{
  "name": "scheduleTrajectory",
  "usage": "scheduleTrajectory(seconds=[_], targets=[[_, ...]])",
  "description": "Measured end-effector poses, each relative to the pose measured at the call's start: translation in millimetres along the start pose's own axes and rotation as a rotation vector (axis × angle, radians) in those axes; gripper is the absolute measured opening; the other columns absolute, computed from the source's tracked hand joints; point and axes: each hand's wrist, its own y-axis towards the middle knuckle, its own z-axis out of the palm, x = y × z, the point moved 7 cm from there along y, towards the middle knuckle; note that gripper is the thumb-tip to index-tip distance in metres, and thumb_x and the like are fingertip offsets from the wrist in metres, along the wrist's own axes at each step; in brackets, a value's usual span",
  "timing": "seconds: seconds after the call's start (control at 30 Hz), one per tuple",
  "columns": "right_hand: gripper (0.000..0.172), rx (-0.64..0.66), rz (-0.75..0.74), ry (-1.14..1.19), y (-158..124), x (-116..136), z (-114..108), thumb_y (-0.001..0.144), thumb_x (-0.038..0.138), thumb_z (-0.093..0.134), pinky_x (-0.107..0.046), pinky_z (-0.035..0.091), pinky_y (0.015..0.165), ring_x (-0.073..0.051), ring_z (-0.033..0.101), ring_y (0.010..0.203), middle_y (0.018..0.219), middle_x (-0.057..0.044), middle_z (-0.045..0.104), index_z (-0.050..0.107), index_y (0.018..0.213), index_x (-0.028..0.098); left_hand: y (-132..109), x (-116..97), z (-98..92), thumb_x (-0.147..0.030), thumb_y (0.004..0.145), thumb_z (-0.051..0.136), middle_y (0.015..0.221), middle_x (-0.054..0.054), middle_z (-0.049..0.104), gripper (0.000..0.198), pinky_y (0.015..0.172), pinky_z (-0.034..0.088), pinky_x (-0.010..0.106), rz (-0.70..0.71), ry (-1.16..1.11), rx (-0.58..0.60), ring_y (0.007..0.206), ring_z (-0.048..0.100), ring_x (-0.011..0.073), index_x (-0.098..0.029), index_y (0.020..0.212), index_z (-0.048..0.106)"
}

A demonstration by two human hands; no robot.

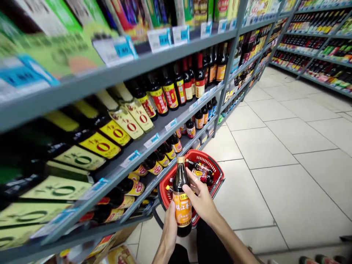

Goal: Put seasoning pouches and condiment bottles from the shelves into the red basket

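A dark glass vinegar bottle (182, 211) with an orange label and a gold cap stands nearly upright between my two hands. My left hand (169, 227) is closed round its lower left side. My right hand (200, 198) grips it from the right, the thumb against the upper label and the fingers behind the neck. Beyond and below the bottle, a red shopping basket (218, 165) rests on the floor with several bottles lying in it, partly hidden by my hands and the held bottle.
On the left runs a grey shelf unit (167, 118) with rows of dark sauce bottles (157, 96) and price tags. Packaged goods fill the shelf above. Light floor tiles (264, 190) stretch to the right, towards another stocked shelf unit (316, 55) at the far right.
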Motion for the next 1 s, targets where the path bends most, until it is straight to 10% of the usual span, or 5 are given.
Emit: scheduleTrajectory(seconds=[0.47,0.63,1.0], targets=[[0.06,-0.12,-0.018,0.114,-70.2,386.9,42.0,0.089,0.047,0.071,-0.049,0.038,0.123,-0.026,0.05,0.142,0.155,-0.004,0.053,0.055,0.144,0.031,-239.2,-323.6,134.8,-0.058,0.081,0.073,0.139,0.011,0.066,0.058,0.121,0.04,0.047,-0.114,-0.116,0.127,0.138,0.055,0.0327,-0.023,0.126,0.072],[0.06,-0.066,-0.081,0.066,-93.6,449.6,63.5,0.088,0.046,0.072,-0.044,0.038,0.123,-0.024,0.051,0.142,0.153,-0.005,0.055,0.057,0.143,0.028,-287.5,-365.4,138.7,-0.056,0.083,0.072,0.13,0.012,0.072,0.054,0.114,0.047,0.044,-0.005,-0.111,0.206,0.131,0.06,0.0331,-0.019,0.122,0.075],[0.061,0.104,-0.136,-0.153,-138.5,503.1,130.6,0.088,0.05,0.071,-0.04,0.038,0.124,-0.023,0.052,0.141,0.151,-0.006,0.056,0.058,0.142,0.024,-371.7,-394.5,121.6,-0.054,0.09,0.065,0.13,0.011,0.071,0.05,0.102,0.052,0.035,0.239,-0.248,0.208,0.122,0.065,0.0284,-0.016,0.121,0.072]])
